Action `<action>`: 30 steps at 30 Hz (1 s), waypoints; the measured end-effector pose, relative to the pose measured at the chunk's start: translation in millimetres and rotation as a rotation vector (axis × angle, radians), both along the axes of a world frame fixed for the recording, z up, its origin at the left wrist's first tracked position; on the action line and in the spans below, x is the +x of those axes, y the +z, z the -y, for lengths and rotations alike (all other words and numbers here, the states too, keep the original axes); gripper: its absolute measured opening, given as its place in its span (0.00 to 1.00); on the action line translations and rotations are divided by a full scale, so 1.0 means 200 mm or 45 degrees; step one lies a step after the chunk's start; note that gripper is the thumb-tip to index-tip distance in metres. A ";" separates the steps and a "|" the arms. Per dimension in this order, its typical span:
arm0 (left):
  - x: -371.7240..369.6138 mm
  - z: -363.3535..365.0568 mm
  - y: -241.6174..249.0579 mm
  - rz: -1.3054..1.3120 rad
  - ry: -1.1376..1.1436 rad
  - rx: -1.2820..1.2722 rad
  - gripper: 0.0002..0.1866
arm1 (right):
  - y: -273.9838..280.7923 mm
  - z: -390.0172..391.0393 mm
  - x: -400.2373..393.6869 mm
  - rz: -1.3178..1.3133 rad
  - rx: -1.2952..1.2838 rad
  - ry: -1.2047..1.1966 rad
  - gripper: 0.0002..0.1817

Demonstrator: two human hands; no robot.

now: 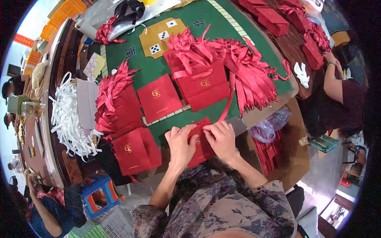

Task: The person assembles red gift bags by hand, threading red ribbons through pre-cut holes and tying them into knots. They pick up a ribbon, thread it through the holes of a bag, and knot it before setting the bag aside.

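Note:
At the table's near edge, my left hand [180, 144] is closed on a small red paper bag [201, 152] with gold print, gripping its upper left side. My right hand [221, 139] pinches at the bag's top edge, and a red ribbon [229, 101] runs from its fingers up toward the ribbon pile. What lies between the fingertips is partly hidden. Just beyond my hands are a flat red bag [159, 98] and a stack of red bags [204, 85]. Loose red ribbons [252, 79] spread to the right of the stack.
Ribboned red bags [117, 103] and more red bags [137, 150] lie to the left, beside white ribbons [69, 115]. A cardboard box [295, 139] with red bags stands at lower right. Another person's arm [332, 81] is at right; a blue stool [99, 196] is at lower left.

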State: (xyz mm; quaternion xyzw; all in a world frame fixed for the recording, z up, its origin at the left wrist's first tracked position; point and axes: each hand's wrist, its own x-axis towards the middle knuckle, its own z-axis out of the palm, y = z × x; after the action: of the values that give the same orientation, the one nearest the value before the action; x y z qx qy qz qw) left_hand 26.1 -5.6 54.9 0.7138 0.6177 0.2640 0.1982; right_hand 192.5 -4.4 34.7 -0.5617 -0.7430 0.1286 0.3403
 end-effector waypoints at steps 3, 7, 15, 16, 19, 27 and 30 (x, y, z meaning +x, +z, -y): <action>0.00 0.00 0.02 0.026 0.005 -0.002 0.15 | 0.02 -0.01 -0.01 -0.053 -0.018 -0.017 0.06; -0.02 -0.01 0.02 0.046 -0.002 -0.062 0.15 | 0.03 -0.03 0.00 -0.108 -0.048 0.010 0.07; -0.01 0.01 0.00 0.040 -0.062 -0.059 0.14 | 0.04 0.02 0.01 0.054 -0.029 0.087 0.07; 0.00 0.02 0.00 0.048 -0.094 -0.040 0.14 | 0.04 0.03 0.01 0.126 -0.088 0.069 0.08; 0.03 0.05 -0.01 0.011 -0.085 -0.027 0.14 | 0.05 0.05 -0.01 0.063 -0.184 0.026 0.08; 0.00 0.04 -0.01 0.122 -0.075 -0.130 0.14 | 0.03 0.05 -0.01 -0.121 -0.157 0.098 0.10; -0.01 0.04 -0.01 0.073 -0.154 -0.119 0.14 | 0.04 0.05 -0.03 -0.161 -0.141 0.063 0.09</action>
State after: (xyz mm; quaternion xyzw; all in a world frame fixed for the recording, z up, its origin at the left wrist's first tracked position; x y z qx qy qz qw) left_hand 24.8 -14.1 53.6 0.7319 0.5792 0.2426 0.2644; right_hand 187.4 -13.8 42.7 -0.5519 -0.7255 0.2133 0.3516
